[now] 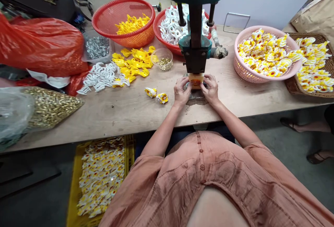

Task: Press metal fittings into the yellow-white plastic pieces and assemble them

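My left hand (182,89) and my right hand (210,88) meet at the foot of a green bench press (196,46). Their fingers are bent and closed at either side of a cream-and-orange block (196,81) below the press head. What the fingertips grip is mostly hidden, so I cannot make it out. Under the hands lies the metal base (196,99) of the press. Left of my left hand rest two small yellow-and-white plastic pieces (162,98) with orange centres. A clear cup (165,64) of brass rings stands farther back.
White strips (100,76) and yellow parts (139,61) lie in piles at left. Red baskets (97,20) stand behind. At right are a pink basket (241,67) and a wicker tray (291,87) of finished-looking pieces. A yellow crate (72,192) sits below the table edge.
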Demonstrator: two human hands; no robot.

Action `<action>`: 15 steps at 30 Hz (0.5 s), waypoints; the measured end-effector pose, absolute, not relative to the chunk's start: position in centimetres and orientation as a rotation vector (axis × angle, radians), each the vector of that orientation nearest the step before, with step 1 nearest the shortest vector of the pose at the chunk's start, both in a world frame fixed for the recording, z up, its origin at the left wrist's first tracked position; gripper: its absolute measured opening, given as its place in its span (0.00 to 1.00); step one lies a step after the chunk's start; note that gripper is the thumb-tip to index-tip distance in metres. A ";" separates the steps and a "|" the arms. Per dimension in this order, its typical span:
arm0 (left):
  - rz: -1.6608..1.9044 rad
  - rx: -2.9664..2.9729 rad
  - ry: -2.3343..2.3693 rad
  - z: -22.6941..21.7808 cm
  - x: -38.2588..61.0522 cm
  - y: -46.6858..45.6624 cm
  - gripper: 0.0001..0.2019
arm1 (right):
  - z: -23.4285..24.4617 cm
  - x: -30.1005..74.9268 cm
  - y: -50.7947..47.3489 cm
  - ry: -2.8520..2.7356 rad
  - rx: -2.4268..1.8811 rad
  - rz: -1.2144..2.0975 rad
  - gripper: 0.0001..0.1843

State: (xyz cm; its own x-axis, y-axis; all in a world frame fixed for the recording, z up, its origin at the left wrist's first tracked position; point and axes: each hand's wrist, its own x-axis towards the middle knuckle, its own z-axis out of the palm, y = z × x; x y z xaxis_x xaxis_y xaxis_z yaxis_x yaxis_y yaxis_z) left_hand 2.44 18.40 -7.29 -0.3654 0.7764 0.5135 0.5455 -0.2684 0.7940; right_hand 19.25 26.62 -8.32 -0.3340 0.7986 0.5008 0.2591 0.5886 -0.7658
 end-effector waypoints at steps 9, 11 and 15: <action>1.588 1.721 1.873 -7.8 2.6 18.5 0.11 | -8.3 20.7 26.3 -1.962 -0.780 0.787 0.12; 1.529 1.713 1.857 -7.8 2.4 18.2 0.14 | -7.2 21.7 27.5 -1.873 -0.833 1.016 0.15; 1.289 1.686 1.757 -8.4 1.5 17.3 0.55 | -2.9 22.4 33.4 -1.318 -1.041 1.473 0.24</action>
